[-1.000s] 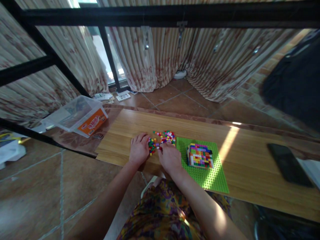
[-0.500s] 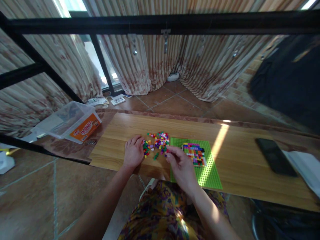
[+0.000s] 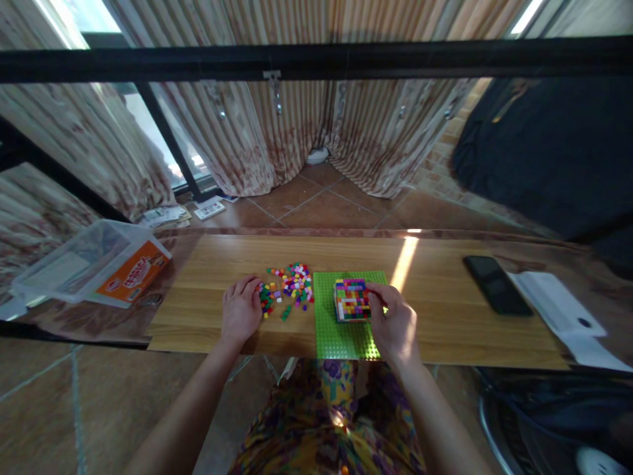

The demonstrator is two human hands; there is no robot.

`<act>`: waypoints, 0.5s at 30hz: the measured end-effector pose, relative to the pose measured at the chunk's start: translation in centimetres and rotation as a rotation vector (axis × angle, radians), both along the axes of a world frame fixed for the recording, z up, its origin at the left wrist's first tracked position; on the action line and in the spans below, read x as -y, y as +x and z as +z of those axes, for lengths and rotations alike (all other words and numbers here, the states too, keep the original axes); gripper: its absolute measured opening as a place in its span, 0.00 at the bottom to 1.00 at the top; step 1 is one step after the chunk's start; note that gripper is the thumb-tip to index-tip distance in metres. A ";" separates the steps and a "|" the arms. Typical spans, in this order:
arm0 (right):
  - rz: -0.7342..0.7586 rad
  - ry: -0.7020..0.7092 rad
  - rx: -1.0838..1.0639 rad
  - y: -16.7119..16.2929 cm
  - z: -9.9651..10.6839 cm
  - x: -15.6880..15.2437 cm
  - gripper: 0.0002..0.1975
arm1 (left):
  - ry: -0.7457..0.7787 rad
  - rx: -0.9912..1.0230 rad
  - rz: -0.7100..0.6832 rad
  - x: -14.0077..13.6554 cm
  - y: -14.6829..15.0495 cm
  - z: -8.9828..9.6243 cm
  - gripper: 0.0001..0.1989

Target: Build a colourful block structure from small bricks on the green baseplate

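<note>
Brings the right hand [image 3: 395, 320] across to the right side of the brick stack [image 3: 349, 305], away from the loose bricks [image 3: 297, 280] of half a second ago. Bends its fingers close together at the top right edge of the stack, maybe pinching a tiny brick, but cannot tell for sure. Rests the left hand [image 3: 242, 309] on the wooden table top [image 3: 198, 284], fingers softly bent, touching the edge of the loose bricks and not seen to pick any up. Has the brick stack sitting on the green plate [image 3: 329, 340]. Looks well along, with many bright rows packed tight in the stack. Has lots of bricks left over beside the plate, some heaped, a few off alone, not yet joined on. Shows a strip of sun [image 3: 405, 260] on the wood, and a black phone [image 3: 497, 285] near a flat white thing [image 3: 554, 297] to the right. Farther out, see a see-through tub [image 3: 89, 280] with an orange label [image 3: 133, 274] to the left, then brown floor tiles [image 3: 326, 204], striped curtains [image 3: 247, 145] and a long black bar [image 3: 316, 63].
</note>
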State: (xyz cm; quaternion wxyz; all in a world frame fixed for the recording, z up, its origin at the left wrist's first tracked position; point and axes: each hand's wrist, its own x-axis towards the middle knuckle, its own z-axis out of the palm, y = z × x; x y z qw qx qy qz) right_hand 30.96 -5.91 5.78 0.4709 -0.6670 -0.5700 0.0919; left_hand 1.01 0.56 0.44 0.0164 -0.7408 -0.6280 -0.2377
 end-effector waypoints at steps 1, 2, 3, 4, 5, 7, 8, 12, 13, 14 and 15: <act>0.009 -0.007 0.010 -0.2 -0.1 -0.1 0.12 | 0.002 -0.003 -0.002 0.0 0.0 0.0 0.16; 0.018 -0.018 0.015 -0.5 -0.1 -0.2 0.12 | 0.004 -0.005 -0.004 0.0 -0.1 0.0 0.16; 0.027 -0.030 0.018 -0.7 -0.1 -0.3 0.13 | 0.006 -0.004 -0.007 0.0 -0.1 0.0 0.16; 0.035 -0.039 0.022 -0.9 -0.1 -0.3 0.13 | 0.007 -0.003 -0.010 -0.1 -0.1 0.0 0.16; 0.044 -0.046 0.029 -1.1 0.0 -0.4 0.13 | 0.008 -0.001 -0.012 0.0 -0.1 0.0 0.16; 0.053 -0.050 0.051 -1.3 0.1 -0.5 0.14 | 0.006 0.003 -0.015 0.0 0.0 0.1 0.16; 0.054 -0.051 0.065 -1.5 0.2 -0.6 0.14 | 0.004 0.004 -0.014 0.0 0.0 0.1 0.16; 0.040 -0.074 0.134 -1.8 0.2 -0.7 0.14 | 0.001 0.007 -0.012 0.0 0.0 0.1 0.16; 0.033 -0.078 0.147 -1.9 0.2 -0.7 0.14 | 0.002 0.008 -0.013 0.0 0.0 0.1 0.16; 0.025 -0.081 0.157 -2.0 0.2 -0.7 0.13 | 0.003 0.010 -0.014 0.0 0.0 0.1 0.16; 0.014 -0.081 0.161 -2.0 0.1 -0.7 0.13 | 0.003 0.013 -0.016 -0.1 0.0 0.0 0.16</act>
